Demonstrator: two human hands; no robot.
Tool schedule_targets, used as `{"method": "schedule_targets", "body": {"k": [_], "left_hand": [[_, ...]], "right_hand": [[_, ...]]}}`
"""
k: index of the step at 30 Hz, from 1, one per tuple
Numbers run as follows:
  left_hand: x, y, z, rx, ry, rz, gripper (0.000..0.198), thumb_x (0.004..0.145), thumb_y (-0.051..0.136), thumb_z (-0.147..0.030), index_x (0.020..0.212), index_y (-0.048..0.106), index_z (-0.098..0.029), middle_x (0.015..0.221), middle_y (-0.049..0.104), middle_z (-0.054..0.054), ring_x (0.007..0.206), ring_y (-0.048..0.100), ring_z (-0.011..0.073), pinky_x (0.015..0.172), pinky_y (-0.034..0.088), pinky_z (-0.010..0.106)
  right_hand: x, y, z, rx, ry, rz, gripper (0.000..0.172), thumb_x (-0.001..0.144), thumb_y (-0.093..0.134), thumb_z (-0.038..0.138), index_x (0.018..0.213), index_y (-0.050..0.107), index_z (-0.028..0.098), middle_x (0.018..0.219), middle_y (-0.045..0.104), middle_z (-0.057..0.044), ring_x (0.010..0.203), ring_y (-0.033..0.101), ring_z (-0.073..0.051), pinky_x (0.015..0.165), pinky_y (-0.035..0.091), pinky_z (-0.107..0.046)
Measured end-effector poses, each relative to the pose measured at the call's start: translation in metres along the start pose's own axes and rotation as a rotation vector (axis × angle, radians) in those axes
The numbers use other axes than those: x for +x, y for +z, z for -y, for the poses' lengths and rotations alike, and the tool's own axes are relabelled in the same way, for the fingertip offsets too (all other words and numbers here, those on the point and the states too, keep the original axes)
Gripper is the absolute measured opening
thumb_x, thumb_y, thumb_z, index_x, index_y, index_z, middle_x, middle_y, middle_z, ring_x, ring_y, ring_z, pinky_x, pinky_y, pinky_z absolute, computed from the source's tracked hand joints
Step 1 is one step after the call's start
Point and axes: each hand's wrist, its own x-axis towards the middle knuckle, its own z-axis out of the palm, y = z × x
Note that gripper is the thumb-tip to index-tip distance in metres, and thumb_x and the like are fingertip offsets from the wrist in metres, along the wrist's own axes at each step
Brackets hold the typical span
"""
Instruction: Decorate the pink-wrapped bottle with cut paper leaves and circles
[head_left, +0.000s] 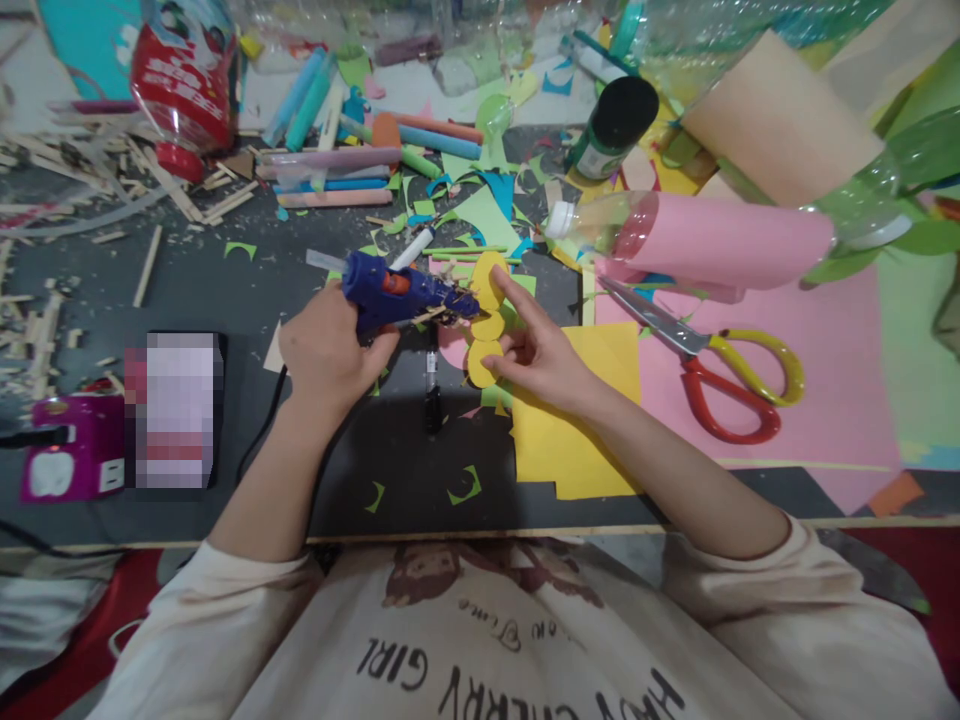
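Note:
My left hand [327, 348] is wrapped round a blue hot glue gun [390, 290], whose nozzle points right. A clear glue stick [325, 261] sticks out of its back end. With the fingertips of my right hand [541, 350] I grip a yellow paper cutout [487, 325] made of rounded lobes in a row. The nozzle tip is at the cutout's left edge; whether they touch I cannot tell. Beneath my right wrist lie yellow paper sheets [577, 440]. A black-and-clear pen [432, 390] and a white marker [414, 248] lie near the glue gun.
Red-and-yellow scissors [720, 370] rest on pink paper [832, 400] at the right. Behind them lies a plastic bottle wrapped in pink [735, 235]. A dark-capped jar [613, 125] stands at the back. At the left are a phone [180, 410], a purple power socket [75, 450] and wood sticks [45, 340].

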Motion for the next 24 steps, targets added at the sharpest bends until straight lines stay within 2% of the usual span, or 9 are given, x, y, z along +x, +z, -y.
{"method": "schedule_targets", "body": {"k": [4,11,19,24], "left_hand": [[0.0,-0.003,-0.006,0.003,-0.002,0.052,0.041,0.067,0.061,-0.038,0.104,0.057,-0.019,0.102,0.063,0.013,0.106,0.062,0.0347,0.082,0.048,0.041],[0.0,-0.008,-0.014,0.079,0.028,0.047,0.03,0.07,0.059,-0.043,0.089,0.061,-0.019,0.092,0.065,0.011,0.093,0.065,0.0331,0.074,0.048,0.039],[-0.002,-0.01,-0.006,0.041,0.072,0.025,0.027,0.072,0.06,-0.04,0.091,0.061,-0.02,0.092,0.064,0.011,0.089,0.065,0.0309,0.07,0.047,0.038],[-0.003,-0.007,0.0,0.009,0.11,-0.041,0.023,0.07,0.064,-0.04,0.085,0.061,-0.023,0.084,0.063,0.009,0.084,0.065,0.0292,0.067,0.046,0.037]], "right_hand": [[0.0,0.0,0.002,-0.001,0.01,0.002,0.081,0.085,0.062,0.049,0.153,0.016,0.045,0.164,0.015,-0.003,0.074,0.06,-0.012,0.065,0.059,-0.034],[0.0,-0.001,0.003,-0.003,0.026,0.009,0.082,0.086,0.06,0.053,0.153,0.013,0.046,0.164,0.014,-0.003,0.079,0.06,-0.014,0.063,0.057,-0.032],[0.001,-0.002,0.004,0.005,0.018,0.012,0.083,0.086,0.058,0.058,0.154,0.013,0.043,0.165,0.012,-0.003,0.075,0.055,-0.011,0.06,0.054,-0.027],[0.001,-0.002,0.004,0.023,0.024,-0.003,0.083,0.085,0.061,0.054,0.154,0.016,0.043,0.165,0.013,-0.002,0.072,0.054,-0.01,0.061,0.055,-0.028]]}}
